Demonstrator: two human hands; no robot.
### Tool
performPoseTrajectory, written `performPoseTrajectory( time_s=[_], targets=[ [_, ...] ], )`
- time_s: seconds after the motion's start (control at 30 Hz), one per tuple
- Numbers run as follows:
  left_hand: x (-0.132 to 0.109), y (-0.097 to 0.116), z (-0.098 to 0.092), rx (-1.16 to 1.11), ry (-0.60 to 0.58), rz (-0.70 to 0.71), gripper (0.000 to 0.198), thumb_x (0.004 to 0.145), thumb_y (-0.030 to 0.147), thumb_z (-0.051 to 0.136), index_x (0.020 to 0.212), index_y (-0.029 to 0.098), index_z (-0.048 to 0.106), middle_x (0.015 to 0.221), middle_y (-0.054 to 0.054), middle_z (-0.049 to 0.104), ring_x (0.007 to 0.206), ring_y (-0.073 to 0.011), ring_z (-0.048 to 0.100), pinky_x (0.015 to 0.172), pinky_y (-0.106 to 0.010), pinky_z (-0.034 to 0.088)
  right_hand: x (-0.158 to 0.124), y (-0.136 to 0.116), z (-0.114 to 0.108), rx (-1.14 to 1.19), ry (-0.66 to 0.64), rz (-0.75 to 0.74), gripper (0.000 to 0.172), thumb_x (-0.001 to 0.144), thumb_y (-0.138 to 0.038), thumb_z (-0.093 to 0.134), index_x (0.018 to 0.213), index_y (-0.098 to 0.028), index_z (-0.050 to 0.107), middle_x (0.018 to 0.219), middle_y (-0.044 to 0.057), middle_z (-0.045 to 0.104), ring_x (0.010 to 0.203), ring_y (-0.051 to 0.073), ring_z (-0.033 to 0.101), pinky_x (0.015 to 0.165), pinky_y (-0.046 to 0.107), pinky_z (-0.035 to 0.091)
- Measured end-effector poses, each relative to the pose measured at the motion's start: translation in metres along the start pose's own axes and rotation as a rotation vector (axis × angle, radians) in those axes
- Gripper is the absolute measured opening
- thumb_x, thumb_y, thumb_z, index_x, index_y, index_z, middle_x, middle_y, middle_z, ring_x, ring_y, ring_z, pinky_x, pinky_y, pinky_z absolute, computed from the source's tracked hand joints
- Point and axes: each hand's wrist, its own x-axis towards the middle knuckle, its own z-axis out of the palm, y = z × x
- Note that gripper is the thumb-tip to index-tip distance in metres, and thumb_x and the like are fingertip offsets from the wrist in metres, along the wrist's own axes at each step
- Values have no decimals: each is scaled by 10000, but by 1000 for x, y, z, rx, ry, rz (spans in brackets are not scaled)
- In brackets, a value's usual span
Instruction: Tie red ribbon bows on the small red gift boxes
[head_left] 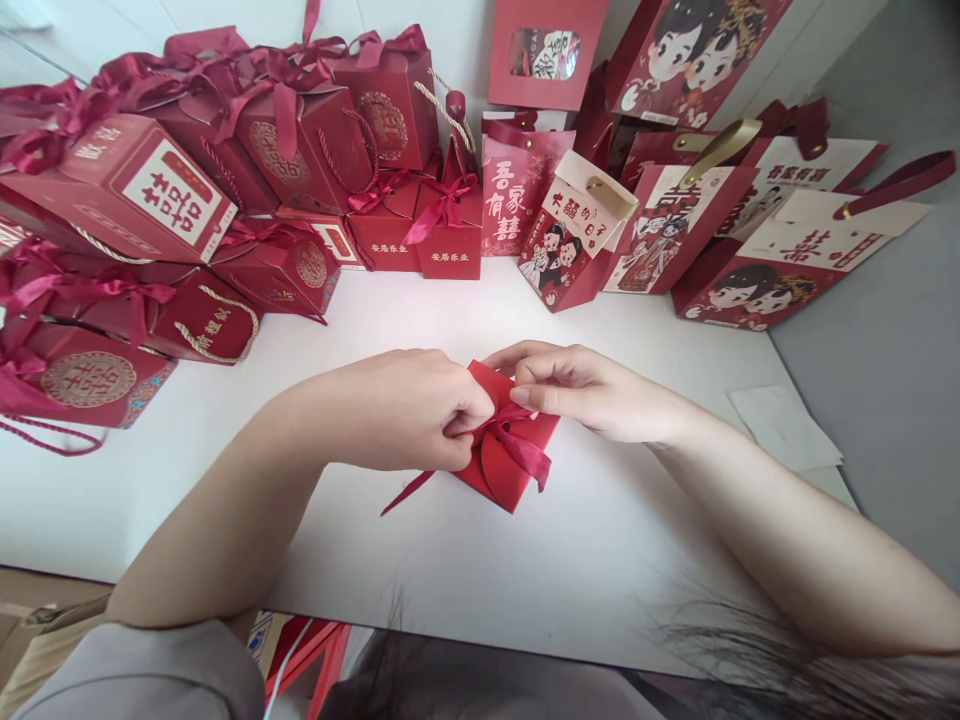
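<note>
A small red gift box (504, 465) stands on the white table, with a dark red ribbon (525, 452) tied across its folded top. My left hand (420, 408) comes in from the left, its fingers curled tightly around part of the ribbon at the knot. One ribbon tail hangs out below that hand toward the lower left. On the box's right side, my right hand (574, 388) has thumb and forefinger pinched together on the ribbon, while its other fingers reach behind the box. The pinched parts of the ribbon are mostly hidden by the fingers.
Several finished red boxes (300, 150) with bows and rope handles are stacked at the back left. Gift bags (577, 235) with printed couples line the back right. White paper (784, 428) lies near the grey wall at the right. A red stool (315, 655) shows below the table edge.
</note>
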Motion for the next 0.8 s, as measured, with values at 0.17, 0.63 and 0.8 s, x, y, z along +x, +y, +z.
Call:
performPoseTrajectory(
  time_s=[0.17, 0.63, 0.8],
  targets=[
    [-3, 1, -3, 33, -9, -20, 277, 738, 199, 547, 546, 180, 349, 482, 39, 397, 447, -99, 284, 486, -305, 201, 0, -3, 1, -16, 18, 10, 294, 937, -324, 598, 683, -176, 589, 1272, 74, 623, 1114, 239, 601, 1000, 402, 429],
    [-10, -10, -16, -5, 266, -25, 256, 908, 412, 542, 1006, 221, 681, 1036, -44, 639, 834, -169, 571, 715, -254, 399, -2, -9, -7, 63, -107, 21, 322, 937, -426, 648, 739, -181, 717, 1336, 68, 601, 1139, 239, 612, 1012, 383, 446],
    [1, -5, -5, -92, 256, 60, 226, 888, 407, 587, 937, 224, 711, 1117, -36, 605, 931, -178, 585, 805, -270, 429, -1, -8, -6, 10, -95, -26, 322, 948, -435, 634, 755, -181, 681, 1111, 61, 643, 1011, 217, 617, 916, 362, 474]
  ],
)
